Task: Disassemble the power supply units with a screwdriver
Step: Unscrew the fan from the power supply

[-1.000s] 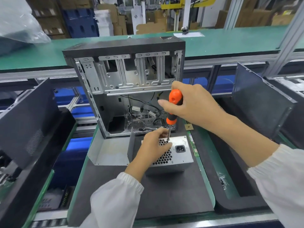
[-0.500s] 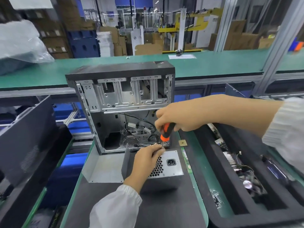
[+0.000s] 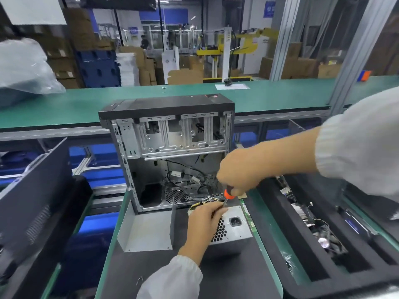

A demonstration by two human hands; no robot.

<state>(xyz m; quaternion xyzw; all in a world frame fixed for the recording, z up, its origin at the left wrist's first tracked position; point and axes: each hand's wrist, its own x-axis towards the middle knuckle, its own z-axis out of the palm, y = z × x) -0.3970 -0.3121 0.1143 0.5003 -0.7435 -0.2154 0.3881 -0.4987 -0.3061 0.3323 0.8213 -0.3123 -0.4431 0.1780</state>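
Screwdriver gripped in right hand, tip at power supply under left hand, fingers curled at shaft

Single head-worn wide-angle view, looking forward and down from close above the dark work mat. Far edge takes in the long green conveyor belt.

A dark mat covers a green-edged bench, bearing an open computer case standing upright, a grey metal panel before it and a power supply just right of the panel; a black foam tray of parts sits to the right, a green conveyor behind
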